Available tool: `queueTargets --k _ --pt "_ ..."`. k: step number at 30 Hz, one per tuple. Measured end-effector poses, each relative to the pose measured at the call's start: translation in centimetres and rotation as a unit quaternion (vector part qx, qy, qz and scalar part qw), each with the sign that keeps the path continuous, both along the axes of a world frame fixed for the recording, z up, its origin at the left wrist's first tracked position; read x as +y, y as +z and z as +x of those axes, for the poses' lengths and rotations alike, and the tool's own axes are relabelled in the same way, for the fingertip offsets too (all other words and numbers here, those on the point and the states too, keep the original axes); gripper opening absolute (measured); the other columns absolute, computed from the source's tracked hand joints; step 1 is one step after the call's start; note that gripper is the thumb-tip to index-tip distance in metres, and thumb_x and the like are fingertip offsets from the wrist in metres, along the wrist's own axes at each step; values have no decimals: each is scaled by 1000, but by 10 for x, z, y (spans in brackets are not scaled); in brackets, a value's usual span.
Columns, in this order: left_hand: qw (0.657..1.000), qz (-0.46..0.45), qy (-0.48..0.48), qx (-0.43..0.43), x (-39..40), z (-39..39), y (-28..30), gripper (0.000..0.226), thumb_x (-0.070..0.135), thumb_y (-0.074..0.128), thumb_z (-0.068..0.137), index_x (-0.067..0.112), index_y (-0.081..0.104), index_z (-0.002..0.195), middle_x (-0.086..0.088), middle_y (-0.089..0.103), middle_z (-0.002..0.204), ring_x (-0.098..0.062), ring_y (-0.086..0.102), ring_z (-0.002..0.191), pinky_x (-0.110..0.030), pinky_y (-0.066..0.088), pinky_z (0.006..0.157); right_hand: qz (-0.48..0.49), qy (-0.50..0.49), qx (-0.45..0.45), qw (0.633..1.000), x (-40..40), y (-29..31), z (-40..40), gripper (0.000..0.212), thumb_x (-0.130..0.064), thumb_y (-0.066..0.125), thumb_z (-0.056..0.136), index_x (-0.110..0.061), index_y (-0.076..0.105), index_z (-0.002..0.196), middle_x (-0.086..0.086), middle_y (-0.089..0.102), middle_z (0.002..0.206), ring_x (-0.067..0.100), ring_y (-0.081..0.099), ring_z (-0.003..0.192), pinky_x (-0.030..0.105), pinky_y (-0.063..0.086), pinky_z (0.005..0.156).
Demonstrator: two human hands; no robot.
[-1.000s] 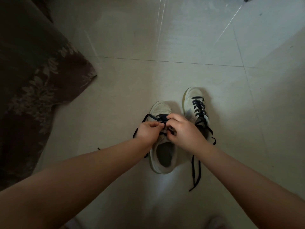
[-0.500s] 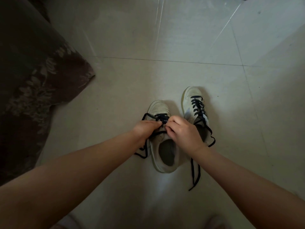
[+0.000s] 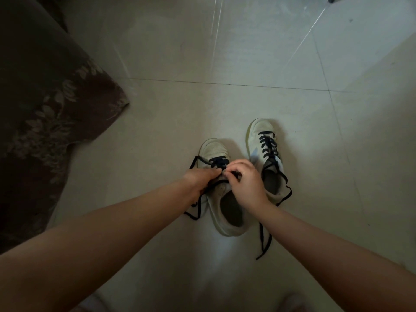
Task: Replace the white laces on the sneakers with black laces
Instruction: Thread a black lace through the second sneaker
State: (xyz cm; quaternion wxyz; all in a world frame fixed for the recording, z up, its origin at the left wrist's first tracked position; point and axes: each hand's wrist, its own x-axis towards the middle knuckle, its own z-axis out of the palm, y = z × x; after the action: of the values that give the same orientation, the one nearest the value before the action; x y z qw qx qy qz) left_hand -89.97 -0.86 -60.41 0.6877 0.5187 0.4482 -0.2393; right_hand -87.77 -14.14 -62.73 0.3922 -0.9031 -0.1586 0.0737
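Loose lace end now trails left of the near sneaker (image 3: 221, 208), hands (image 3: 244, 183) slightly nearer.
Both pinch the black lace (image 3: 217, 162); judging mid-threading; next eyelet needs feeding.

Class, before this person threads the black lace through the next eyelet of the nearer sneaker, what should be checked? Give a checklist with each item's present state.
1. Both hands on the lace: left hand and right hand pinch the black lace - ok.
2. Near sneaker flat on the floor - ok.
3. Far sneaker fully laced in black - ok.
4. Lace ends of equal length - cannot tell.
5. Loose lace tails free of knots - cannot tell.
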Motion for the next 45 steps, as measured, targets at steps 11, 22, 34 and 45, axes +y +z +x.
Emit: queueTargets --k 11,22,34,45 --pt "809 481 -172 -291 -2 -23 -21 42 38 70 74 16 55 107 -3 54 100 -23 51 97 -35 37 83 155 -60 205 964 7 50 30 20 -28 36 102 -20 48 88 1 71 92 13 67 91 36 51 93" --pt "689 514 -276 -430 4 -9 -22 33 40 44 90 18 69 86 3 64 89 -18 54 95 -31 35 81 68 -2 140 988 -39 88 77 17 -39 49 95 -25 59 97 -10 63 72 -2 51 54 16 39 54" --pt "779 322 -384 -376 15 7 -13 14 20 55 94 10 62 88 1 55 77 -16 52 73 -28 39 68 547 -220 369 719 -31 72 73 44 -36 25 103 -9 57 89 -1 62 64 11 65 63 21 56 64" --pt "800 215 -317 -462 11 24 19 8 15 66 88 15 65 96 3 64 85 -9 62 78 -24 50 75 -39 114 132 984 -36 76 58 36 -42 58 90 -8 72 85 14 69 79 25 63 74 39 48 72"
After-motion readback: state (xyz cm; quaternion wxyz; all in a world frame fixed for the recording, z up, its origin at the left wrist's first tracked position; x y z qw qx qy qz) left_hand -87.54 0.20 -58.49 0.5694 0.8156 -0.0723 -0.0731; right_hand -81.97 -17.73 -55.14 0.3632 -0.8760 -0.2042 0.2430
